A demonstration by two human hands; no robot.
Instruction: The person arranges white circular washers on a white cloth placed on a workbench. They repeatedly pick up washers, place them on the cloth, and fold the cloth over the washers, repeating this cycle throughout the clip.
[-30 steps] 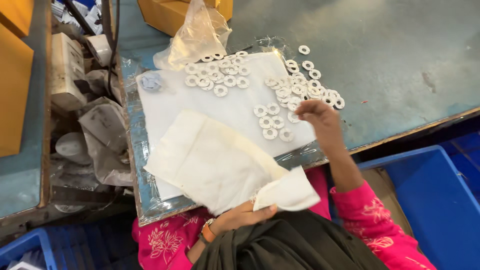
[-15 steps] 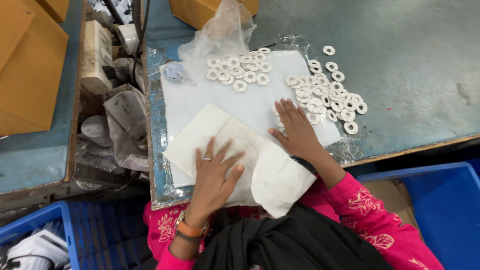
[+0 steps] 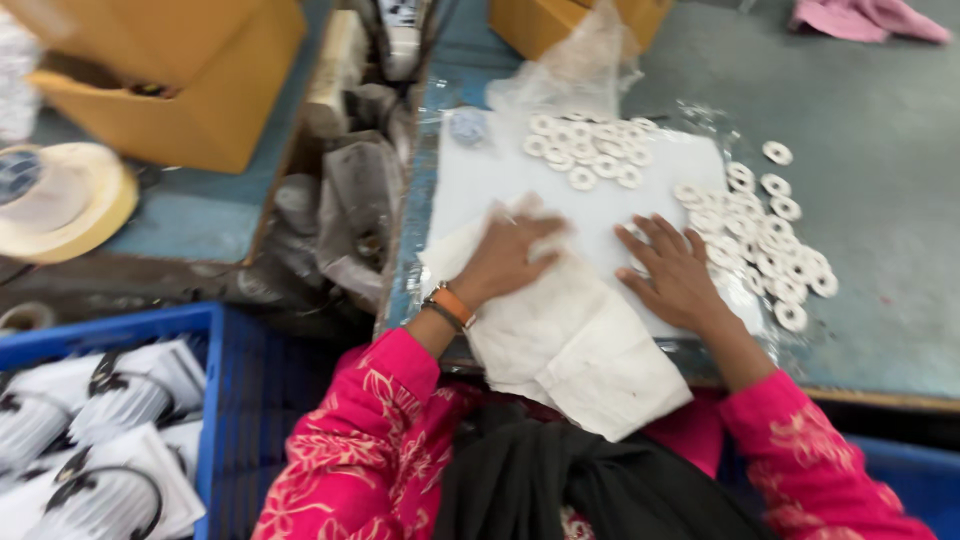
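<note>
My left hand [image 3: 505, 255] lies flat with spread fingers on a white cloth [image 3: 570, 335] that hangs over the table's near edge. My right hand [image 3: 675, 270] rests palm down on the white sheet [image 3: 510, 170] beside the cloth, fingers apart, holding nothing. Several small white rings [image 3: 590, 150] sit in a cluster at the far side of the sheet. A second batch of white rings [image 3: 775, 245] lies just to the right of my right hand. An orange band [image 3: 452, 303] is on my left wrist.
A crumpled clear plastic bag [image 3: 580, 60] lies beyond the rings. Yellow cardboard boxes [image 3: 190, 80] stand at the far left, with a tape roll [image 3: 60, 200] nearby. A blue crate [image 3: 110, 420] with white parts is at lower left. A pink cloth [image 3: 870, 18] lies far right.
The view has swung to the left. My left hand has slid up the cloth and both hands now press flat, side by side.
</note>
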